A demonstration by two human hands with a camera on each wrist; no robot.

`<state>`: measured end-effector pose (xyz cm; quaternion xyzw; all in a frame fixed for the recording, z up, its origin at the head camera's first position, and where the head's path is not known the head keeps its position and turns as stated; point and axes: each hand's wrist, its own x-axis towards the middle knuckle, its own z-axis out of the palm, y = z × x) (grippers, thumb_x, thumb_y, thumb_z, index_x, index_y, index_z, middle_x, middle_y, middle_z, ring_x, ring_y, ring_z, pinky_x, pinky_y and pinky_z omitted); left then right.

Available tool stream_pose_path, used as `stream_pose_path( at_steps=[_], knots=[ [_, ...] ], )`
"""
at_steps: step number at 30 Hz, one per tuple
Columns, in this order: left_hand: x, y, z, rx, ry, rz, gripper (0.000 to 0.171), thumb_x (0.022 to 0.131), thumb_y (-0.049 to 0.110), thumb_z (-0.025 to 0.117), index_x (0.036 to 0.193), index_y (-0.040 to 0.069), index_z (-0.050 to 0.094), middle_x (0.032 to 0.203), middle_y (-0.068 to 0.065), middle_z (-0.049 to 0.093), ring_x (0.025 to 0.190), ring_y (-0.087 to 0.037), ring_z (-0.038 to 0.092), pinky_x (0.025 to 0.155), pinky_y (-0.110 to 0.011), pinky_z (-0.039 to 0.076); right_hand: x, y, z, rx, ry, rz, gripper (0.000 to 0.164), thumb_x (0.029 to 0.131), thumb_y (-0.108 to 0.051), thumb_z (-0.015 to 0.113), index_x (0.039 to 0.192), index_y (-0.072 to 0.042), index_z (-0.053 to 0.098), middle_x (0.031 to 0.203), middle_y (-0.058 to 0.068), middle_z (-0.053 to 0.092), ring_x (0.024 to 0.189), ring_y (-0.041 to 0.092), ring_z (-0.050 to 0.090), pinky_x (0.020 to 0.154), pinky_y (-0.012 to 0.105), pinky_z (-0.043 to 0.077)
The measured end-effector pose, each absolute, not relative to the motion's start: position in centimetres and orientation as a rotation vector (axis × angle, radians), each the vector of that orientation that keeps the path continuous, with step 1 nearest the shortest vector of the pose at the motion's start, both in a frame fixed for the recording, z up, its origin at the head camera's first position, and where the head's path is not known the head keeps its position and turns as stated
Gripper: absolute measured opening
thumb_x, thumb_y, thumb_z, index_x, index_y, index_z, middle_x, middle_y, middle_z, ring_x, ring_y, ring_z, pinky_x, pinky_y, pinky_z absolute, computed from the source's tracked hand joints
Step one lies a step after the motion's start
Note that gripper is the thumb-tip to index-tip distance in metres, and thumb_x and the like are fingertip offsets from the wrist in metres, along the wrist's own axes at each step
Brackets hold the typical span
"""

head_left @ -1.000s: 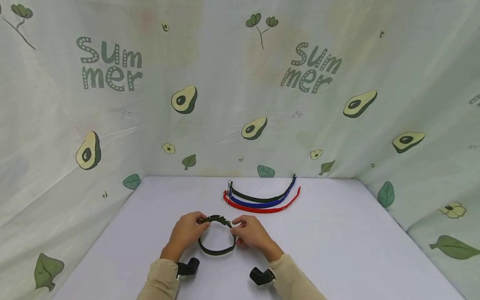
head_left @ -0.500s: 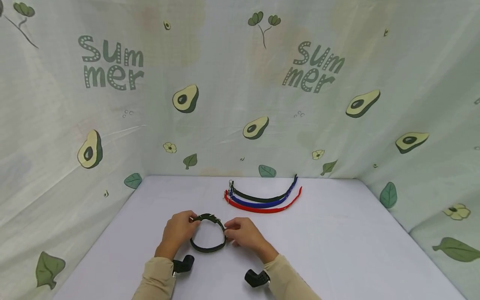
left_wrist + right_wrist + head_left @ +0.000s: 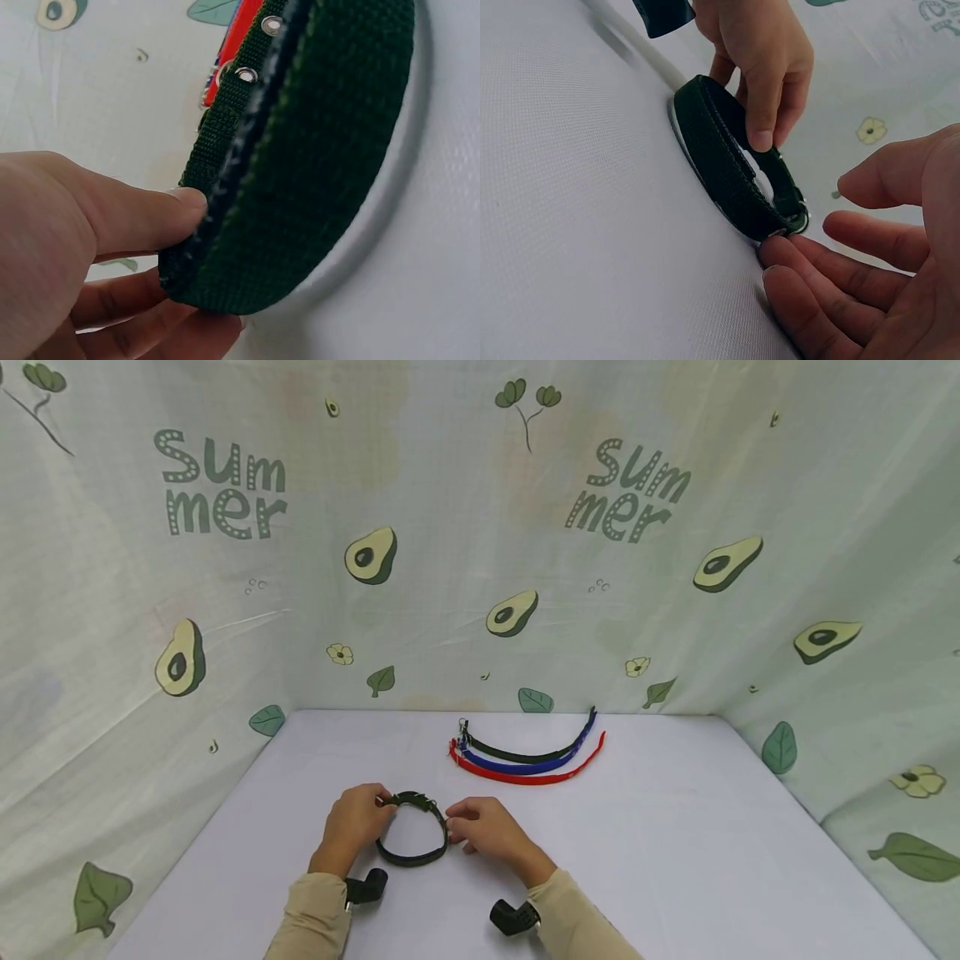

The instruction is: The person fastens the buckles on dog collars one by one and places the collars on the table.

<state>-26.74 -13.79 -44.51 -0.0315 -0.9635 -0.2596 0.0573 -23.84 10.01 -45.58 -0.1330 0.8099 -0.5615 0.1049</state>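
Note:
A dark green webbing collar [image 3: 411, 861], fastened into a ring, is low over the white table in the head view. My left hand [image 3: 354, 822] pinches its upper left side. In the left wrist view the thumb and fingers grip the collar's band [image 3: 322, 142], where metal eyelets show. My right hand [image 3: 487, 831] is at the ring's right side. In the right wrist view its thumb stands apart from its loosely bent fingers [image 3: 799, 300], whose tips are right at the buckle end of the collar [image 3: 716, 161].
Farther back on the table [image 3: 675, 827] lie a red collar [image 3: 525, 780], a blue collar [image 3: 517, 769] and another dark green collar [image 3: 517, 758], stretched out in curves with metal parts at their left ends. A patterned cloth [image 3: 435, 460] hangs behind.
Both hands and the ringed collar have shifted left. My right hand's thumb and fingers, earlier close on the ring's right side, now stand looser beside it. The far collars stay put.

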Motion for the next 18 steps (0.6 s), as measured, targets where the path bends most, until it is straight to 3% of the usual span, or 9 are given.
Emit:
stream_pose_path(
  at_steps=[18],
  knots=[
    [-26.9, -14.5, -44.7, -0.042, -2.975, -0.812, 0.020, 0.085, 0.018, 0.078, 0.100, 0.007, 0.072, 0.089, -0.005, 0.069, 0.072, -0.018, 0.061, 0.061, -0.036, 0.049, -24.4, 11.7, -45.4, -0.451, 2.423, -1.557, 0.026, 0.098, -0.024, 0.063, 0.112, -0.004, 0.070, 0.090, 0.005, 0.071, 0.078, 0.021, 0.067, 0.069, 0.035, 0.057]
  ],
)
